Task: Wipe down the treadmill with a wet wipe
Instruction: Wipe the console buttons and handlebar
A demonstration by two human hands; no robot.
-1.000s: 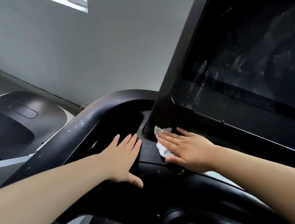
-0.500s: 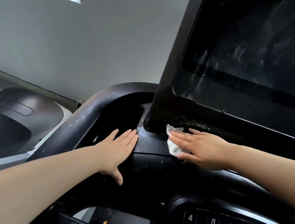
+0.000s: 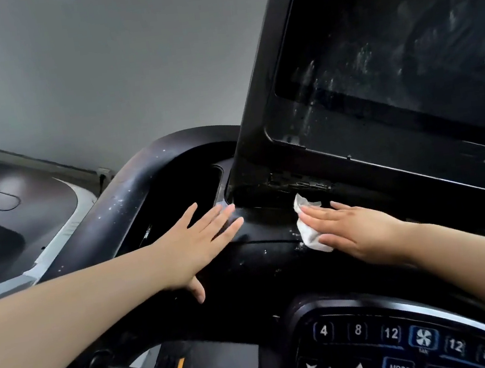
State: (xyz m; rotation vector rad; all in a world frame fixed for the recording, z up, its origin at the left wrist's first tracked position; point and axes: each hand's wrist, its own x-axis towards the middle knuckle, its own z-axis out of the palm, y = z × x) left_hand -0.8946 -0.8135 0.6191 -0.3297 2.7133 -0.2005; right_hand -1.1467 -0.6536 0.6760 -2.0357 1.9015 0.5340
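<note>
Grey wall behind; your right hand [image 3: 356, 227] presses the wipe [image 3: 308, 230] flat-fingered under the screen [image 3: 401, 36], dusty ledge [image 3: 260, 228] stretching left toward your flat, empty left hand [image 3: 195, 243].

Plain grey wall [image 3: 95, 73], neighbouring exercise machine [image 3: 6, 217] at left, soft daylight

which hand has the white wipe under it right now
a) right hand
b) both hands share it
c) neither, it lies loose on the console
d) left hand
a: the right hand presses flat on the wet wipe on the black console ledge just below the screen, while the left hand rests bare on the ledge, apart from the wipe.
</note>
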